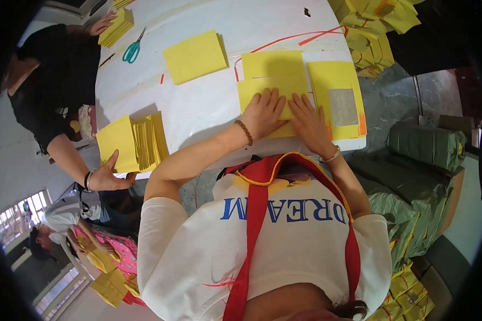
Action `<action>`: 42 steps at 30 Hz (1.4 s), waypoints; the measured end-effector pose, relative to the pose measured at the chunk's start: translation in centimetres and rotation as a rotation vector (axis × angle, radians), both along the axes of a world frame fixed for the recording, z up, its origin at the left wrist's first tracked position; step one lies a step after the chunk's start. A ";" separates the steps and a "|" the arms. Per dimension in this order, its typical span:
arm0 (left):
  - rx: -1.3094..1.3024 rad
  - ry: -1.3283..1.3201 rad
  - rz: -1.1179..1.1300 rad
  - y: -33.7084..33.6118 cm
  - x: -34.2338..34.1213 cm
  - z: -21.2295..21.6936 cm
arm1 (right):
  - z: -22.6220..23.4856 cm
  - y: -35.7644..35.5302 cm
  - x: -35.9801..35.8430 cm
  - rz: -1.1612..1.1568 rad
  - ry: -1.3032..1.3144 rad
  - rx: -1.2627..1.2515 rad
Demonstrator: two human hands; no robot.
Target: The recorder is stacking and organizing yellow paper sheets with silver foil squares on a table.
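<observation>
My left hand (263,113), with a beaded bracelet at the wrist, lies on a yellow paper piece (250,89) near the table's front edge. Close beside it, my right hand (309,124) rests on the right side of the same piece with its fingers stretched out. Neither hand is wrapped round anything. Another yellow paper piece (271,62) shows just beyond, partly covered by the nearer one. Right of my hands lies a yellow piece (321,80) bearing a greyish, shiny rectangle (343,107) and an orange patch.
A red strap (284,39) runs across the white table (198,109). A yellow stack (196,58) and green-handled scissors (132,52) lie farther left. A co-worker's hand (112,177) touches a thick yellow stack (131,143). Yellow bundles (377,48) and green-wrapped bales (401,198) stand to the right.
</observation>
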State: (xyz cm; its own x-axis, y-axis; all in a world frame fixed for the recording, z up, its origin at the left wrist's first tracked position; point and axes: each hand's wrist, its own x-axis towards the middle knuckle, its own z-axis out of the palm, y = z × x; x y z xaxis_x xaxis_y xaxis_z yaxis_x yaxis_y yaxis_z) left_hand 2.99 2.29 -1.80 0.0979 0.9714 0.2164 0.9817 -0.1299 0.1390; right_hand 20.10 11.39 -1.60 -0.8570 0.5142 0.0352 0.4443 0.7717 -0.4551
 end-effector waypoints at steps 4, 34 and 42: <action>0.071 0.260 0.049 0.2 -0.2 -0.9 | 1.0 0.9 -0.1 -0.149 0.435 -0.525; 0.004 0.115 0.359 -2.5 -20.5 -4.2 | -2.0 -0.3 1.0 -0.163 0.330 -0.035; -0.203 0.047 0.381 -1.7 -21.1 -0.6 | -2.1 2.0 1.3 -0.073 0.424 0.001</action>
